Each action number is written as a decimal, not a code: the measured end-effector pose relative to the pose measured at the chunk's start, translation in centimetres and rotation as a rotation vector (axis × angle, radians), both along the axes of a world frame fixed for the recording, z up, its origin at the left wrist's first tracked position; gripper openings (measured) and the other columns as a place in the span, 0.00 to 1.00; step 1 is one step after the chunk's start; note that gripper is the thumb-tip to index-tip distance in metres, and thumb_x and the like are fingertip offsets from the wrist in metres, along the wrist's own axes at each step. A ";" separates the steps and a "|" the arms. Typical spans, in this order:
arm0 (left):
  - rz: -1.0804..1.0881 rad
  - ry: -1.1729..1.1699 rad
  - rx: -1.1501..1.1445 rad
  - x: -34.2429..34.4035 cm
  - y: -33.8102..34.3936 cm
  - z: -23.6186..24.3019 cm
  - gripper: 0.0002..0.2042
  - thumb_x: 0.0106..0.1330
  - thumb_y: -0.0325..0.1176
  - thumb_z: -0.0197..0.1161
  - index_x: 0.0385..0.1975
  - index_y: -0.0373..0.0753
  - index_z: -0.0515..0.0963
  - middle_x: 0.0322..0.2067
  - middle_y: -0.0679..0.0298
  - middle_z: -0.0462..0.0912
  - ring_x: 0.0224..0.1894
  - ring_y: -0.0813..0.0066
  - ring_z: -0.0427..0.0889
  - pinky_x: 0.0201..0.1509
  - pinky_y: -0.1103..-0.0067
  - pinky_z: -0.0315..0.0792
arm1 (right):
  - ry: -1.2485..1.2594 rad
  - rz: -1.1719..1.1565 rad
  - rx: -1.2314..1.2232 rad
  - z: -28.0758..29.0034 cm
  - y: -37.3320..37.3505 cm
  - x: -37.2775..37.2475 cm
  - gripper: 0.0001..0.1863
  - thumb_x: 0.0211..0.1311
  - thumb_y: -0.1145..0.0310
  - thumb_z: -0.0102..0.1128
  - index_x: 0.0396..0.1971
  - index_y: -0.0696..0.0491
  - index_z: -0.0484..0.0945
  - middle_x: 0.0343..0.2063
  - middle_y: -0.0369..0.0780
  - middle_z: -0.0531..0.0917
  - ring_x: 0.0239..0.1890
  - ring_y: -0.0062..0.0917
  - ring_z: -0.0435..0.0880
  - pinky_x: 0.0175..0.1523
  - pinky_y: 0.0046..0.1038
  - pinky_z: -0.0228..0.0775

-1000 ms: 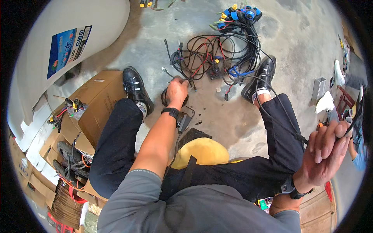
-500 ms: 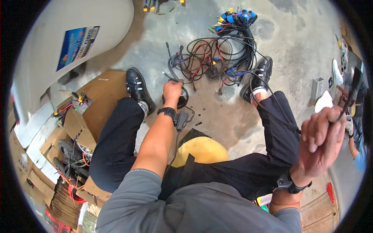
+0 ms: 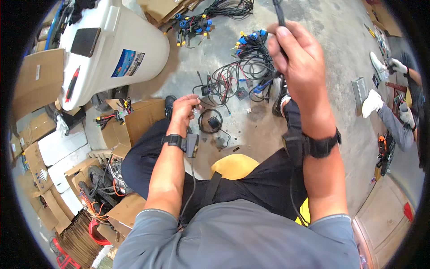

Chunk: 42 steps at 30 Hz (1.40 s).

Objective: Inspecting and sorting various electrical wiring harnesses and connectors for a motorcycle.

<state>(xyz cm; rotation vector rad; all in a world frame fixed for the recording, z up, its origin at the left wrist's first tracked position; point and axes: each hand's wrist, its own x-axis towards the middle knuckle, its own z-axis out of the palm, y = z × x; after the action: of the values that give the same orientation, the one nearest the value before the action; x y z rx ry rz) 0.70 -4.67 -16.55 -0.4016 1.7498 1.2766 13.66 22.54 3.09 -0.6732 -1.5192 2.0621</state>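
My right hand [image 3: 298, 56] is raised at the upper right, its fingers closed on a black cable [image 3: 279, 12] that runs up past the top edge. Lower on the left, my left hand [image 3: 183, 110] hovers over the floor with its fingers loosely bent and apart; I see nothing held in it. Just right of it lies a small coil of black cable [image 3: 201, 124] around a black block [image 3: 214, 122]. Beyond is a tangle of black and red cables [image 3: 224, 78], leading to blue round connectors with yellow plugs [image 3: 246, 40], partly behind my right hand.
A white tub [image 3: 145, 42] stands at the far left, a phone [image 3: 86, 42] and a red-black pen [image 3: 72, 84] on its top. Cardboard boxes [image 3: 145, 114] line the left. Another cable bundle [image 3: 230, 8] lies at the back. At right, another person's gloved hands [image 3: 397, 66] work beside a metal box [image 3: 359, 91].
My right hand has swung from the lower right up and inward, still gripping the cable. My left hand has come off the coiled cable and shifted slightly left. The view has tilted, showing more at the back.
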 end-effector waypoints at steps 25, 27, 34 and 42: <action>-0.209 0.578 0.518 -4.0 3.0 15.5 0.10 0.66 0.35 0.61 0.33 0.32 0.79 0.23 0.65 0.79 0.24 0.79 0.76 0.27 0.84 0.66 | -0.172 0.337 0.204 -1.0 -2.1 -2.9 0.14 0.67 0.65 0.49 0.39 0.61 0.76 0.20 0.34 0.78 0.25 0.15 0.73 0.32 0.21 0.66; -0.180 0.522 0.547 -4.5 3.3 16.1 0.10 0.66 0.35 0.61 0.33 0.32 0.79 0.23 0.64 0.79 0.23 0.79 0.75 0.27 0.83 0.67 | -0.164 0.371 0.221 -0.8 -2.7 -2.9 0.13 0.67 0.65 0.49 0.39 0.61 0.76 0.20 0.34 0.78 0.25 0.15 0.74 0.32 0.22 0.66; 0.109 0.635 0.636 -6.3 3.0 17.6 0.11 0.70 0.33 0.56 0.46 0.34 0.75 0.23 0.64 0.77 0.17 0.80 0.72 0.17 0.85 0.64 | -0.239 0.483 0.319 -2.5 -3.9 -4.2 0.11 0.66 0.67 0.50 0.36 0.60 0.75 0.20 0.34 0.75 0.25 0.15 0.71 0.31 0.22 0.63; 0.017 0.588 0.331 -5.8 3.7 17.7 0.10 0.65 0.32 0.61 0.41 0.33 0.79 0.20 0.69 0.76 0.15 0.86 0.69 0.14 0.88 0.62 | -0.363 0.641 0.499 -2.7 -6.4 -4.8 0.14 0.62 0.64 0.52 0.37 0.61 0.75 0.27 0.52 0.79 0.34 0.47 0.79 0.41 0.39 0.69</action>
<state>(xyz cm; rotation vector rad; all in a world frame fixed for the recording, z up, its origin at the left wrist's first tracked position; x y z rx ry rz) -5.11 -0.98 1.16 0.1729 1.9487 1.7842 8.88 16.13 0.42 -0.4009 -2.6120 1.8840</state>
